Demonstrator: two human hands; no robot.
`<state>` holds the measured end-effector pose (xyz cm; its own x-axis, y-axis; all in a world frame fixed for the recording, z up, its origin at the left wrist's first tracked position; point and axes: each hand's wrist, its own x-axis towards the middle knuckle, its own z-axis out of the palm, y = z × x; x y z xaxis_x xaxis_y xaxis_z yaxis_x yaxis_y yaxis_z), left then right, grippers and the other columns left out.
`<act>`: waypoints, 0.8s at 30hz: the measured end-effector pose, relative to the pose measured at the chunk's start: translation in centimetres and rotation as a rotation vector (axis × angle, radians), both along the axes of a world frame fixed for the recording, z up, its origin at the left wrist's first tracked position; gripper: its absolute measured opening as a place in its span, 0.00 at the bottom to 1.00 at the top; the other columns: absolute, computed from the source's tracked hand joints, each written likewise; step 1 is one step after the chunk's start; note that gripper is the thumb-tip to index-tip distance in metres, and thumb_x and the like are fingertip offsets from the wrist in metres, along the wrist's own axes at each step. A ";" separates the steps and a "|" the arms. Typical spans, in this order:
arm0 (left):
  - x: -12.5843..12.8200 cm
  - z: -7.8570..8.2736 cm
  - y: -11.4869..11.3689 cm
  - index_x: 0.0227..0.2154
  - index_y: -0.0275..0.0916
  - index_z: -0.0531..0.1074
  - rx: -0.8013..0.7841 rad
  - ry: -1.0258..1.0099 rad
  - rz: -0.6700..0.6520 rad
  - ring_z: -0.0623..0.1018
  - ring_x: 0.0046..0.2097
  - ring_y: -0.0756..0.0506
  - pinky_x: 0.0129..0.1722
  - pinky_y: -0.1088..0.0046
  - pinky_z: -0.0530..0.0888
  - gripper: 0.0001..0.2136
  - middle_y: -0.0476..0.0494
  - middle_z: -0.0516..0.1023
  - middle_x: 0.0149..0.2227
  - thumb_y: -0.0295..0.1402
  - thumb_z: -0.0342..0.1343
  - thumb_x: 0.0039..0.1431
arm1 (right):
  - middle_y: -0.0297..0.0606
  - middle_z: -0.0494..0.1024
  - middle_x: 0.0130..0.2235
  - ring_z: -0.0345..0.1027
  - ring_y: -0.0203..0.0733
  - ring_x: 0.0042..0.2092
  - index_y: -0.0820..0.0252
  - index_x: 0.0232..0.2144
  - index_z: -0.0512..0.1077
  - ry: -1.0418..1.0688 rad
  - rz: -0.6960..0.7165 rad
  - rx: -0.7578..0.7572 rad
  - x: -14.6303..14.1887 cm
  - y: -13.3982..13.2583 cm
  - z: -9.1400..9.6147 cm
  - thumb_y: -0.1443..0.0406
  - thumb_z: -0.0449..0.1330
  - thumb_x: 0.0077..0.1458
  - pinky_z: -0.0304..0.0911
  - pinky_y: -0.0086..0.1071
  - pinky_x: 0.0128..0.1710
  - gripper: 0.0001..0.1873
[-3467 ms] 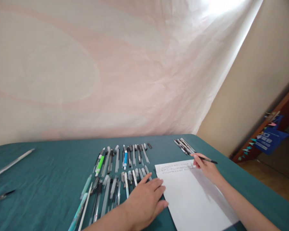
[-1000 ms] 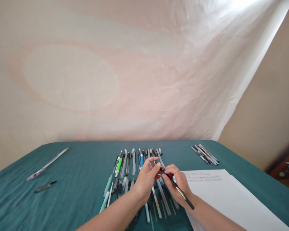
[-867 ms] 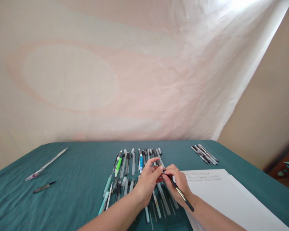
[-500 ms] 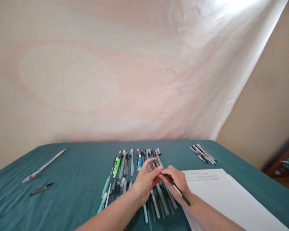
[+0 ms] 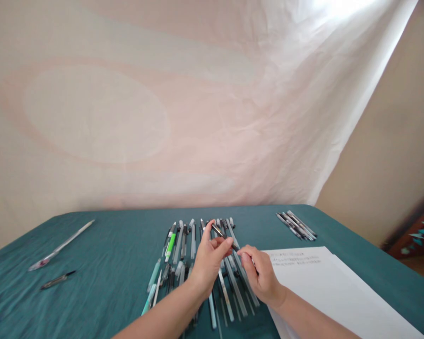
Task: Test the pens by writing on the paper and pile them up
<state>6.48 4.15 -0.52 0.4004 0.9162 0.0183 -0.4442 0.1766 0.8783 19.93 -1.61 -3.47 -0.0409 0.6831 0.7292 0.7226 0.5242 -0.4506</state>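
Note:
My left hand (image 5: 209,258) pinches a slim black pen (image 5: 222,233) between thumb and fingers, lifted slightly over a spread of several pens (image 5: 183,241) lying in rows on the teal tablecloth (image 5: 109,254). My right hand (image 5: 262,277) sits just right of it with its fingers curled. Its fingertips are close to the pen's near end, and nothing shows inside them. A white sheet of paper (image 5: 318,287) with a few lines of writing at its top lies to the right of my right hand.
A small bunch of dark pens (image 5: 297,225) lies at the far right of the table. A long clear pen (image 5: 61,245) and a short dark pen (image 5: 58,279) lie apart at the left. A pale cloth backdrop (image 5: 162,117) hangs behind the table.
The black pen left my right hand, where it lay along the fingers, and now sits in my left hand's pinch, shifted up and left. Earlier my right hand held it at the paper.

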 end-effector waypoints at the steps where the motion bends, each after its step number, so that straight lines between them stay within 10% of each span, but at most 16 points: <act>1: 0.1 0.1 -0.3 0.56 0.45 0.47 0.028 -0.002 -0.019 0.74 0.32 0.50 0.36 0.72 0.69 0.39 0.52 0.71 0.26 0.35 0.62 0.43 | 0.36 0.71 0.26 0.65 0.37 0.28 0.58 0.34 0.65 -0.015 0.016 0.003 0.0 0.0 -0.1 0.69 0.46 0.56 0.58 0.30 0.28 0.08; 24: 0.2 -0.5 0.0 0.56 0.45 0.44 0.067 -0.024 0.032 0.74 0.31 0.50 0.36 0.70 0.70 0.36 0.52 0.71 0.26 0.30 0.60 0.47 | 0.38 0.71 0.32 0.64 0.38 0.33 0.59 0.37 0.65 -0.070 0.087 -0.102 -0.2 0.0 1.0 0.68 0.46 0.56 0.58 0.31 0.33 0.09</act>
